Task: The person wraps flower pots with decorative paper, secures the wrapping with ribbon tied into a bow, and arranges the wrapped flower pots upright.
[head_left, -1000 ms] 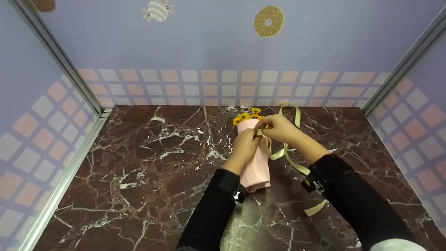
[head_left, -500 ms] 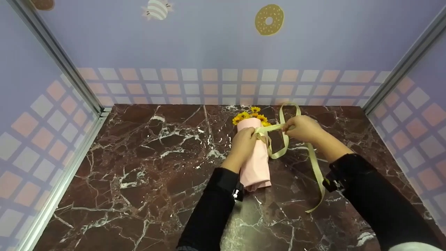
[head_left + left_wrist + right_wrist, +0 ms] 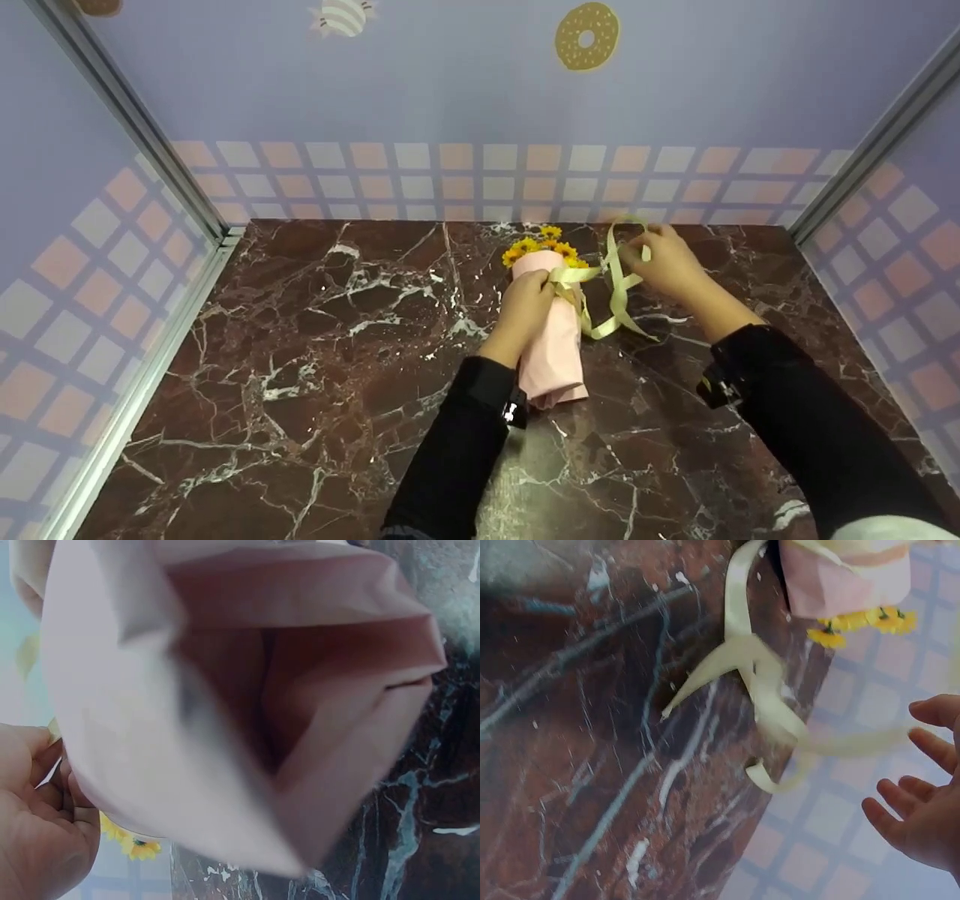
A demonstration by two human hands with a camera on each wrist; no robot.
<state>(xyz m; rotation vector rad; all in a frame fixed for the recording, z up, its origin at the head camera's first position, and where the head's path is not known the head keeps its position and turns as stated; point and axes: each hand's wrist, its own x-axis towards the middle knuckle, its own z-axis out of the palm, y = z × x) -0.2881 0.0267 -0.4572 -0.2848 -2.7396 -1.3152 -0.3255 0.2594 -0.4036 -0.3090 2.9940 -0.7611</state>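
Right hand (image 3: 670, 262) has shifted outward, pinch unclear, while left hand (image 3: 527, 304) pinches ribbon (image 3: 574, 275) against pink wrap (image 3: 551, 356): keep that spot pinned.

Soft, rather dim light covers my table (image 3: 315, 390), with pale glare at the lower middle of the head view; the lamp itself is hidden. That view looks stretched towards its sides. In my left wrist view the paper (image 3: 157, 750) is blurred, its fold deep in shadow, the upper left washed out. In my right wrist view the ribbon (image 3: 780, 720) smears mid-frame and the wall (image 3: 832, 802) looks hazy.
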